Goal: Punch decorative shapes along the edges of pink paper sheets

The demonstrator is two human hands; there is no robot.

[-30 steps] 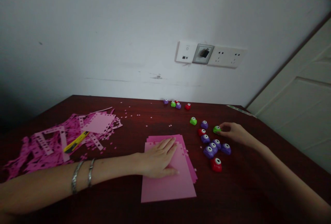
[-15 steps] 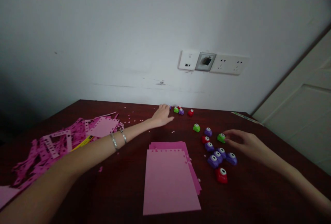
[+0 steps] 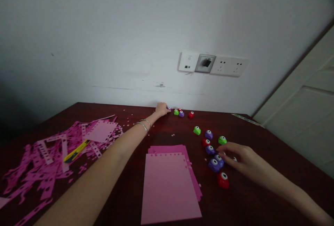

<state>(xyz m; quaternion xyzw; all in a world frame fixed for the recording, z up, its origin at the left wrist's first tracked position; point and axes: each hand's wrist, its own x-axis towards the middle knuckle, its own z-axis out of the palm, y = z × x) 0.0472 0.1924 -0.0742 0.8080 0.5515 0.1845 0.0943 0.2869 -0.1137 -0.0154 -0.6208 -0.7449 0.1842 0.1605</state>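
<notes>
My left hand [image 3: 161, 109] reaches to the back edge of the table, its fingers closed around a purple paper punch [image 3: 169, 109] with a white, eye-like button. Beside it stand a green punch [image 3: 176, 112], a purple punch [image 3: 181, 113] and red ones. My right hand [image 3: 238, 154] curls over a purple punch [image 3: 224, 154] in the right-hand cluster, thumb and forefinger on either side of it; the hand covers most of that punch. Around it are purple punches [image 3: 214, 164], a red punch [image 3: 223, 180] and a green punch [image 3: 222, 140].
A stack of pink paper [image 3: 169, 187] lies front centre, holes along its top edge. Punched pink strips [image 3: 49, 149] heap at left, with a yellow cutter [image 3: 76, 151] on top. Behind the table is a wall with sockets [image 3: 229, 66]; a door [image 3: 308, 104] stands at right.
My left hand has moved farther back and closed around the purple punch by the wall. My right hand has left the green punch and come nearer, over the purple ones.
</notes>
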